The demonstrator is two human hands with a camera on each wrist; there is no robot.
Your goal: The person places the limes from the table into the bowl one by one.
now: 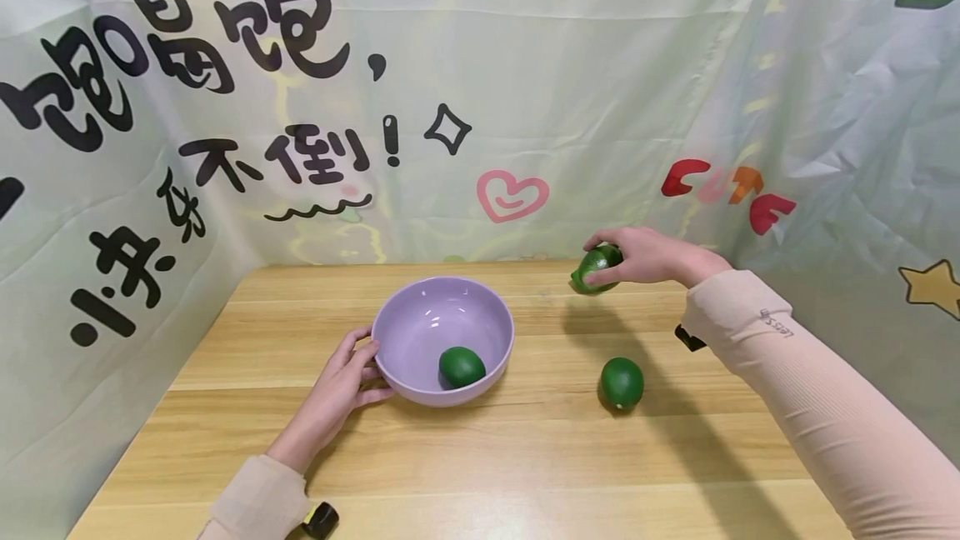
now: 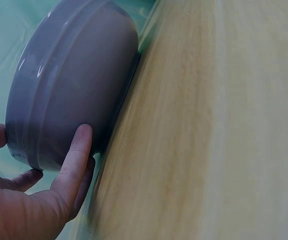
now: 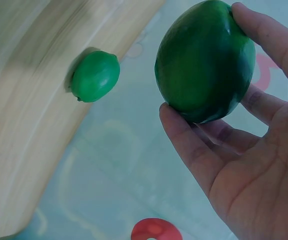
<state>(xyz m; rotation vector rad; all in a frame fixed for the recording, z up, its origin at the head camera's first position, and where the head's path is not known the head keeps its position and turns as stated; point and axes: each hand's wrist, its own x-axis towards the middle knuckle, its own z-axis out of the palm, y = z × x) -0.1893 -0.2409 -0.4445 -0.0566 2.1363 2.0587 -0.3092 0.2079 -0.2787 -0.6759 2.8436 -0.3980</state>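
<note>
My right hand (image 1: pixel 648 257) pinches a lime (image 1: pixel 597 270) between thumb and fingers, lifted above the back right of the table. In the right wrist view, the held lime (image 3: pixel 204 62) is glossy dark green, with fingertips on opposite sides. My left hand (image 1: pixel 341 382) rests against the left side of a light purple bowl (image 1: pixel 405 332), with fingers spread along its outer wall. In the left wrist view, one fingertip (image 2: pixel 84 131) touches the bowl's outer wall (image 2: pixel 84 75). Another lime (image 1: pixel 462 367) lies inside the bowl, near its front right wall.
A third lime (image 1: pixel 622 383) lies on the wooden table (image 1: pixel 480 473), right of the bowl and below my right hand. A printed cloth (image 1: pixel 600 90) hangs behind the table and along both sides. Dark wrist gear (image 1: pixel 321 521) sits at my left cuff.
</note>
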